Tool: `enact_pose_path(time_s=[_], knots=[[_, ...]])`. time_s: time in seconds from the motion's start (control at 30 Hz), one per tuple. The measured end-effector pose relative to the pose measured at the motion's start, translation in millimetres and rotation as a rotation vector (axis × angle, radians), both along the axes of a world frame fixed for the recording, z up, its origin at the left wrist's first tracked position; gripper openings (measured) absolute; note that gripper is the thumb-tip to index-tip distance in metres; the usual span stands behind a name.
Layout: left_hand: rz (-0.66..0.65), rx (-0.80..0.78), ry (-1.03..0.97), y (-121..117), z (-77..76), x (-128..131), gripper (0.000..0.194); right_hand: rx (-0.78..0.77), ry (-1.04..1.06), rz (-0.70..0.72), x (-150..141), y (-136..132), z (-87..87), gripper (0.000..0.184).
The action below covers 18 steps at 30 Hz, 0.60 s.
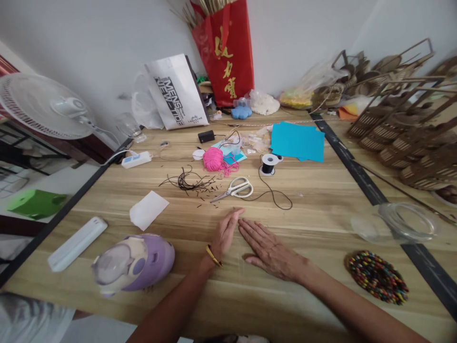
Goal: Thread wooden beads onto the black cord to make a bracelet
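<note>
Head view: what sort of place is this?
Probably a craft workspace, perhaps in a home: white-handled scissors, a spool of black cord and a ball of pink yarn lie on a wood-grain table.

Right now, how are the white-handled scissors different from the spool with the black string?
The scissors lie flat, but the spool stands upright. The scissors have long, pointed blades, while the spool is round, with black string wound on it. The scissors are nearer the left hand; the spool is farther from it. Both have white parts, and both rest on the wooden table.
</note>
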State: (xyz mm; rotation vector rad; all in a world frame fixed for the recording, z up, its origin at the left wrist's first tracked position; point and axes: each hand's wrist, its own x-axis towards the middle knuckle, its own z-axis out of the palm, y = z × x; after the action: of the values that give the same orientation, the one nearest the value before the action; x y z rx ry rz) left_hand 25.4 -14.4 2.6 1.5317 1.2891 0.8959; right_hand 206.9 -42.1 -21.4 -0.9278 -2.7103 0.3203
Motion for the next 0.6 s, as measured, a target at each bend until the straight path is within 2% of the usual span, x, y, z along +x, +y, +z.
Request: enact_pose_path(time_s=[0.1, 0.27, 0.4, 0.6], knots=[[-0.02, 0.109, 0.12, -0.7, -2.3, -3.6, 0.044, 0.003, -0.007, -0.011, 0.0, -0.3, -1.0, 0.071], [-0.077, 0.362, 0.584, 0.5, -7.2, -19.6, 0.047, 0.021, -0.011, -0.016, 0.1, -0.6, -1.9, 0.07], [-0.178, 0.398, 0.851, 6.5, -8.2, -34.2, 0.055, 0.025, -0.011, -0.014, 0.2, -0.6, -2.4, 0.07], [-0.287, 0.418, 1.007, 13.5, -10.5, -44.4, 0.06, 0.046, -0.009, -0.025, 0.5, -1.6, -5.6, 0.067]])
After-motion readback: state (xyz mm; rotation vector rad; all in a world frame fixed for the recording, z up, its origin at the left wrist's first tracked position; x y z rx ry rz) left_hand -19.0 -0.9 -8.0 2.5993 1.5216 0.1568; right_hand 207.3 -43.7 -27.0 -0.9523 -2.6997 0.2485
